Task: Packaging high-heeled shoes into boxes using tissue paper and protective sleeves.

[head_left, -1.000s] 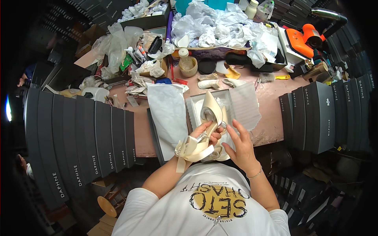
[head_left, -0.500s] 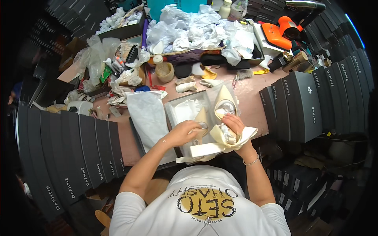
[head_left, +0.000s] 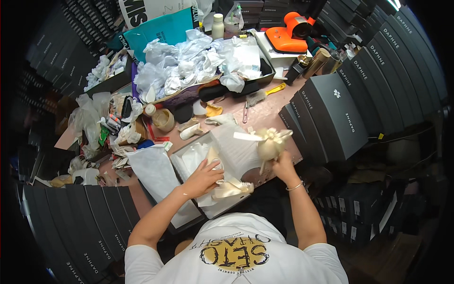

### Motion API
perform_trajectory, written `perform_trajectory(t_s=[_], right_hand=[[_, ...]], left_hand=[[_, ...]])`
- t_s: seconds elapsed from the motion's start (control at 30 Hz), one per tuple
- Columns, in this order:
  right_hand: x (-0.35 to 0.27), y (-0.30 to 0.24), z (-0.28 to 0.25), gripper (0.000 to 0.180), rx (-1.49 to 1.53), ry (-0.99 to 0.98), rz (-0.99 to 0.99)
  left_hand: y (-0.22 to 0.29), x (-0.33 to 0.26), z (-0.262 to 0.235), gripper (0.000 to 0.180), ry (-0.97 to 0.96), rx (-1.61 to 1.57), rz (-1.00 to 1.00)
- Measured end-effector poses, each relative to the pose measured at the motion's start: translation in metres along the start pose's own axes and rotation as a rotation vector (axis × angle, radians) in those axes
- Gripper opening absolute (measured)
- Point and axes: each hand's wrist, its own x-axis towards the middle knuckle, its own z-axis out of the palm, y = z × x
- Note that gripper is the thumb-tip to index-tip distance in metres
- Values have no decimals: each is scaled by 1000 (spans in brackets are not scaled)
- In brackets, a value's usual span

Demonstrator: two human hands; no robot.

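An open shoe box [head_left: 187, 154] lined with white tissue paper [head_left: 239, 151] lies on the brown table in front of me. My left hand [head_left: 204, 176] presses down on a cream shoe [head_left: 231, 188] lying at the box's near edge. My right hand [head_left: 283, 163] holds a second cream shoe with a ribbon bow [head_left: 270, 142] lifted above the right side of the box. A white box lid [head_left: 158, 177] lies to the left of the box.
Stacks of dark grey shoe boxes [head_left: 331, 113] flank both sides of the table. A tray heaped with crumpled white paper [head_left: 189, 66] stands at the back. Behind that are an orange tool [head_left: 293, 33], a brush [head_left: 262, 94], tape roll [head_left: 164, 118] and shoe inserts [head_left: 191, 130].
My right hand has lifted one shoe up and to the right, out of the box. My left hand has moved onto the other shoe at the box's near edge. The camera view shifted.
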Motion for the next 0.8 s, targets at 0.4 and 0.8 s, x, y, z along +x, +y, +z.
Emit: perform_trajectory(t_s=[0.4, 0.8], right_hand=[[-19, -106, 52, 14, 347, -646, 70], [-36, -88, 90, 18, 304, -772, 45]], left_hand=[[76, -60, -51, 31, 540, -1186, -351], [83, -97, -17, 31, 601, -1285, -441]])
